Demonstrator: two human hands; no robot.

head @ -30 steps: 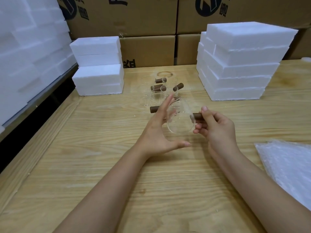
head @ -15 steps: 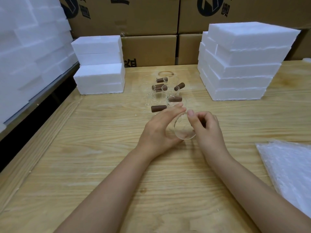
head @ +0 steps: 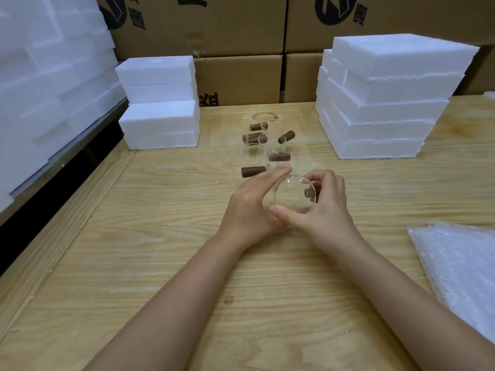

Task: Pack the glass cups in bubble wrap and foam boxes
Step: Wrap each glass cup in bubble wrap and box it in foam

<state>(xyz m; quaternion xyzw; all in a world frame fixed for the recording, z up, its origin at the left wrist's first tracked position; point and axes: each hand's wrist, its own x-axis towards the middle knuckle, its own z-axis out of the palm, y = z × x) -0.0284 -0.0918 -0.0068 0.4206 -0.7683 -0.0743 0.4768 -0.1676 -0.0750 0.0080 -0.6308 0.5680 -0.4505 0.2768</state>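
Observation:
A clear glass cup with a short brown handle is held just above the wooden table, its open mouth tilted toward me. My left hand cups its left side, fingers over the rim. On the right side and underneath, my right hand grips it, thumb under the rim and fingers hiding part of the brown handle. Several more glass cups with brown handles stand in a cluster just behind. A sheet of bubble wrap lies at the right edge.
Two white foam boxes are stacked at the back left, and a taller stack of foam boxes stands at the back right. More foam pieces line the left side. Cardboard cartons form the back wall.
My left hand went from open beside the cup to closed on its left side. My right hand shifted from pinching the handle to gripping the cup's body, and the cup tilted toward me.

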